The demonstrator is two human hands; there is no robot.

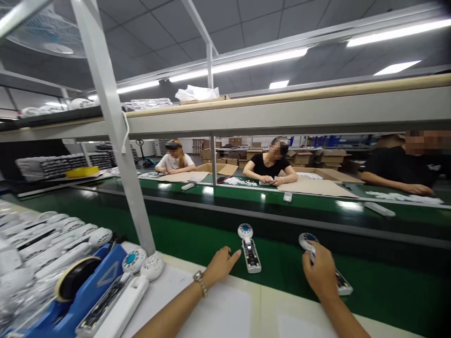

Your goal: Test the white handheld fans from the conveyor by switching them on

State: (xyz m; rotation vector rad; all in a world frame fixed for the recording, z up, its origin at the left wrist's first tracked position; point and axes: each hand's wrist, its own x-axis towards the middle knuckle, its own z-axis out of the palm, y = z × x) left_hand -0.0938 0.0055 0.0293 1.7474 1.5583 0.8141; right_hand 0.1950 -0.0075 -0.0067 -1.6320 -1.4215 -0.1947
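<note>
Two small white handheld fans lie on the green belt. Right hand [322, 277] has its fingers clamped on the right fan [340, 280], covering its middle. Left fan [249, 249] lies flat, circuit side up, just beyond the left hand [220, 265]; index finger stretched toward its handle, touch unclear. Pale worktop [239, 310] under both wrists.
</note>
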